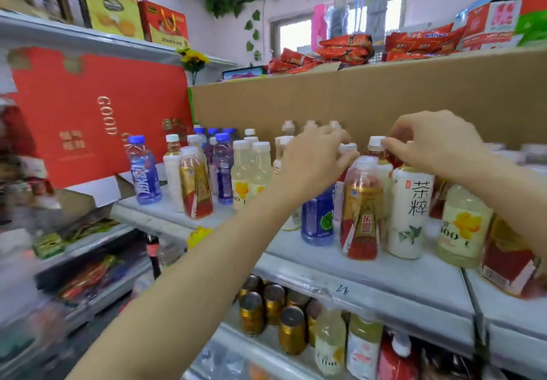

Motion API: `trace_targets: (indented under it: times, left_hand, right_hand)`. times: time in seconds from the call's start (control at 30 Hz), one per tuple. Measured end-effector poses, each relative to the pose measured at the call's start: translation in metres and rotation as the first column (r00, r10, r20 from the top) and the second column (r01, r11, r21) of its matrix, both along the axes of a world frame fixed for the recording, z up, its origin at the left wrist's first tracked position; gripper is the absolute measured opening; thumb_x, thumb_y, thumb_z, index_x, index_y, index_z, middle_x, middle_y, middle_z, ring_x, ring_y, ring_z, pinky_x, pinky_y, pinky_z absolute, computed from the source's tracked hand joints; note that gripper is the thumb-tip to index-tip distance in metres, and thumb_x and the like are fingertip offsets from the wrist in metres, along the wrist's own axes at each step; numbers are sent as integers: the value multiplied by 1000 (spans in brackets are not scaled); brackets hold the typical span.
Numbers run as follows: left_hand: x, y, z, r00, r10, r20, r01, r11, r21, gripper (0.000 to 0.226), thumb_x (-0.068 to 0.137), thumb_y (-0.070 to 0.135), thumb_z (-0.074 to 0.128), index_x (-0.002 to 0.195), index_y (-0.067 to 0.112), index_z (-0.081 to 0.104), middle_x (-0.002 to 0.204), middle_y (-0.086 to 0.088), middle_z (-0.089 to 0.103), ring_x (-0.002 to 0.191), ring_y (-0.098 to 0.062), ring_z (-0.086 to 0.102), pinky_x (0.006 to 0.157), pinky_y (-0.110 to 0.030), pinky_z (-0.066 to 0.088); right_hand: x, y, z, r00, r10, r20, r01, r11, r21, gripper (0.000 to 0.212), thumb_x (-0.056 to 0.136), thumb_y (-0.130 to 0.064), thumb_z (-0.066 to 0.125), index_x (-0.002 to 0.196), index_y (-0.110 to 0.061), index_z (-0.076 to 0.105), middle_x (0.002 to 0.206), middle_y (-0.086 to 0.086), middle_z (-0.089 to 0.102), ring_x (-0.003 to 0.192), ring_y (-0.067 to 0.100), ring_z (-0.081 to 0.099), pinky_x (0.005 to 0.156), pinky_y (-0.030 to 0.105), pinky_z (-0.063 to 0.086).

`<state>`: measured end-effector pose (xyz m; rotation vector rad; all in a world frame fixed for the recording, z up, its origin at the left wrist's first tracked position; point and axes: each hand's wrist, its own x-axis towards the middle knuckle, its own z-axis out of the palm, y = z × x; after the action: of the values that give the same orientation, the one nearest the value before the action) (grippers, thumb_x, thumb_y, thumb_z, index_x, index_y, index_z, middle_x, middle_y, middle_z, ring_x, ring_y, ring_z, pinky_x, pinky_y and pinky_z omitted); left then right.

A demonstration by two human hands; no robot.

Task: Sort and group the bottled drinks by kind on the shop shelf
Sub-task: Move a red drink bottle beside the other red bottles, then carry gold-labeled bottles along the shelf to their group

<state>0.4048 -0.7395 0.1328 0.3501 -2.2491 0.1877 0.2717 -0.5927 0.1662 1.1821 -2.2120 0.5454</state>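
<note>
Two hands work the grey metal shelf [384, 273]: right hand [438, 143] pinches a white bottle cap [376, 141], while left hand [313, 157] just beside that grip grasps another white-capped bottle [348, 148].

Red box [97, 119]: "GOOD" in gold, running down the face; further gold characters blurred.
White bottle [410, 211]: "茶粹" in black, vertical, above a leaf print.
Red-gold bottle [362, 211]: "东鹏" on a red panel.
Yellow bottle [461, 225]: "100" partly readable beside an orange flower.
Shelf edge [343, 289]: handwritten mark, perhaps "24"; not certain.
Snack packs [426, 39]: print too blurred.
</note>
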Motion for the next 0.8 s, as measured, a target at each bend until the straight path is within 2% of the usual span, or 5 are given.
trace_targets:
  times: [0.07,0.2,0.37,0.6,0.8]
  left_hand:
    - [11,-7,-23,997,-32,-70,35,998,44,31,97,45,58,114,22,70,112,3,69,106,-20,57,82,-39,51]
    - [32,-25,-60,984,-18,-177,34,995,89,24,95,38,63,109,20,71,106,2,69,99,-21,59,78,-37,49]
    - [62,-75,-94,968,13,-249,35,982,186,22,94,32,65,109,17,72,108,0,70,102,-24,61,78,-38,52]
    - [120,-189,-128,947,215,-237,-94,895,436,38,93,31,67,128,18,62,126,0,60,117,-22,51,96,-33,40]
    - [157,-272,-136,893,367,-259,-170,810,562,58,89,43,63,138,18,45,135,-3,49,125,-23,42,102,-39,40]
  right_hand:
    - [14,-7,-12,1000,27,-15,-27,999,-19,28,94,-46,55,105,-23,69,103,5,71,95,31,63,70,35,43]
    - [41,-23,-39,997,50,-59,-53,997,-48,26,94,-38,56,104,-17,69,102,9,70,97,32,62,70,36,44]
    - [64,-48,-69,944,12,-330,-61,988,-140,22,86,-30,67,88,-9,70,87,13,71,88,36,63,83,45,45]
    - [102,-109,-111,954,22,-299,-92,971,-222,18,77,-19,78,87,-5,72,83,13,72,78,36,66,75,45,49]
    - [134,-165,-148,967,3,-256,-71,964,-258,24,67,-14,87,85,-6,74,79,10,73,72,34,68,68,45,55]
